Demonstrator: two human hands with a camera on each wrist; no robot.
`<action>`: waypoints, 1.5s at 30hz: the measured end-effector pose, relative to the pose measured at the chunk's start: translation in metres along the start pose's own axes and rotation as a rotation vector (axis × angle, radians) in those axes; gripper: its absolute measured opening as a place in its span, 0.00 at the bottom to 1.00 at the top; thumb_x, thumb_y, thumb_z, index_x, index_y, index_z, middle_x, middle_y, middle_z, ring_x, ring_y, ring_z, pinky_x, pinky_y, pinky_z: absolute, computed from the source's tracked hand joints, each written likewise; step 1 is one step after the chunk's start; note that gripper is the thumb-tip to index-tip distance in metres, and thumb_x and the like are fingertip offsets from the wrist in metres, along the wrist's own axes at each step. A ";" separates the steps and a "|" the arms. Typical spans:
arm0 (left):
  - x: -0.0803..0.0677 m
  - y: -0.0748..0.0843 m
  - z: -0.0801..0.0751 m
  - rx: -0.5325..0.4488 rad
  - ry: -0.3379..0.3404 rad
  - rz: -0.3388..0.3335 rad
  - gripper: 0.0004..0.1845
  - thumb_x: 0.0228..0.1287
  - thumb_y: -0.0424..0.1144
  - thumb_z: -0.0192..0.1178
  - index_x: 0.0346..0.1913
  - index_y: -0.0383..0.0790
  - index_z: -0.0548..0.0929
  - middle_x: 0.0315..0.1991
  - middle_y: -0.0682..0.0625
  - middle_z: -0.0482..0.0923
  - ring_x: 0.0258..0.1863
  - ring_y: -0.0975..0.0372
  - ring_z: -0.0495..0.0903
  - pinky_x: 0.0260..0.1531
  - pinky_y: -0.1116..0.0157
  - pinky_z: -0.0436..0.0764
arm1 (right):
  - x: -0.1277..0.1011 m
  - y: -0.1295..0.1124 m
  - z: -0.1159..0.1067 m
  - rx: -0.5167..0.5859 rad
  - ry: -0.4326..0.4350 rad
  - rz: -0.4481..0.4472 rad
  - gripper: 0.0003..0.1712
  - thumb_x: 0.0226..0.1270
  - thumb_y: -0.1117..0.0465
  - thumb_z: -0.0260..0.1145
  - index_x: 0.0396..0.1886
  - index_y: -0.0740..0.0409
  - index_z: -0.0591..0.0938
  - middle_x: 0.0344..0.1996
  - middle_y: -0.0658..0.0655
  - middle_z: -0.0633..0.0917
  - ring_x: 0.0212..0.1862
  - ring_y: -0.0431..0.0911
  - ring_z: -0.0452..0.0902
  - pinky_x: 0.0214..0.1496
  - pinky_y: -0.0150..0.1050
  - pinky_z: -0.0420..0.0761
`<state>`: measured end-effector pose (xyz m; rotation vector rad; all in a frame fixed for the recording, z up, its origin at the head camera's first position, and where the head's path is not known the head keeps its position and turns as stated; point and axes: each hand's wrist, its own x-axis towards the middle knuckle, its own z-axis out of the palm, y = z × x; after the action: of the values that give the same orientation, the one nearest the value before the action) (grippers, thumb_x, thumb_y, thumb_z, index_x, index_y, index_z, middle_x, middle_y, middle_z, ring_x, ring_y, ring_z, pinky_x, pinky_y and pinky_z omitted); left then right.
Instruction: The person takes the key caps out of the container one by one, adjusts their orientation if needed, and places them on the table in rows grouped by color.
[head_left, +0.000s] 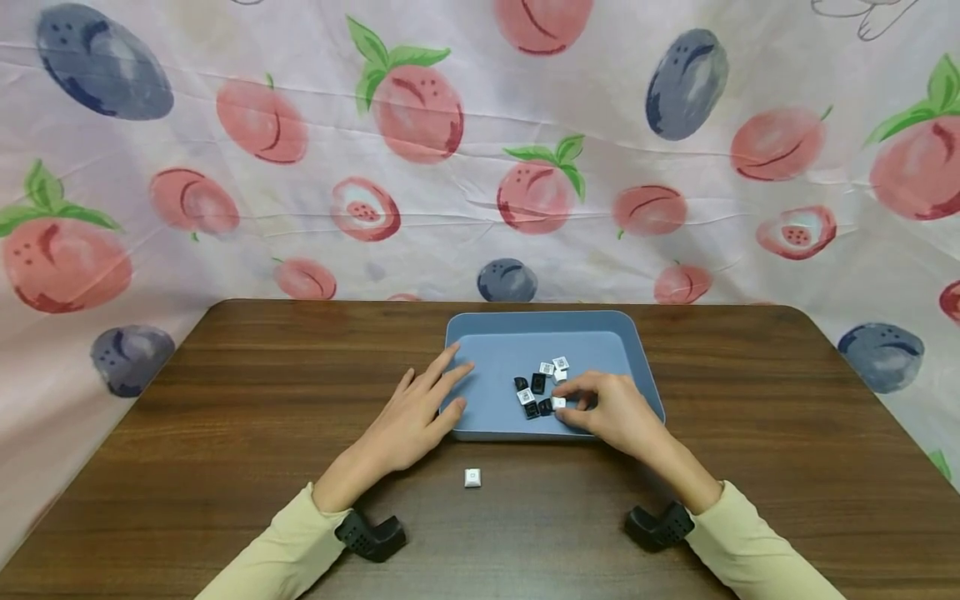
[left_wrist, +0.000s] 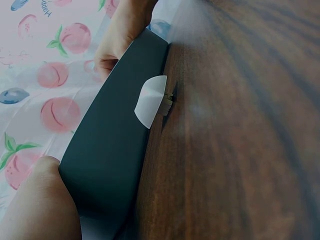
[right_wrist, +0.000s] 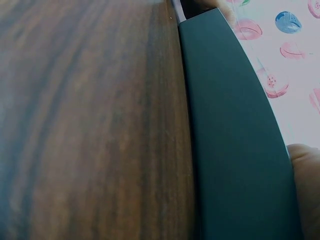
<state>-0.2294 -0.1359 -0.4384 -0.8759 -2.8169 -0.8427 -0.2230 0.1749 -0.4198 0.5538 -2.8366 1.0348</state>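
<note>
A shallow blue tray (head_left: 487,322) stands on the wooden table with several black keycaps (head_left: 538,383) and white keycaps (head_left: 525,397) grouped on its floor. My right hand (head_left: 618,412) reaches over the tray's right side and pinches a white keycap (head_left: 558,402) between thumb and fingers, at the group's right edge. My left hand (head_left: 416,417) lies at the tray's left rim, its fingers spread and fairly straight. In front of the tray, a lone white keycap (head_left: 472,477) sits on the table. The tray's outer wall (right_wrist: 235,125) hides the right fingertips in the right wrist view.
The brown wooden table (head_left: 300,358) extends on both sides of the tray. Behind it hangs a pale cloth (head_left: 450,192) printed with fruit. Black wrist cameras (head_left: 371,537) sit on both forearms, low over the table.
</note>
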 end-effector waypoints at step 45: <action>0.004 0.005 -0.001 0.060 0.000 -0.066 0.27 0.82 0.55 0.42 0.77 0.53 0.66 0.83 0.54 0.46 0.77 0.50 0.63 0.74 0.35 0.52 | -0.009 -0.039 0.013 0.223 0.032 -0.676 0.14 0.56 0.68 0.79 0.43 0.54 0.89 0.37 0.46 0.87 0.29 0.35 0.75 0.28 0.25 0.74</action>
<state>-0.2305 -0.1310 -0.4344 -0.7792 -2.8689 -0.7617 -0.2000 0.1414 -0.4077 1.3670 -2.2207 1.1772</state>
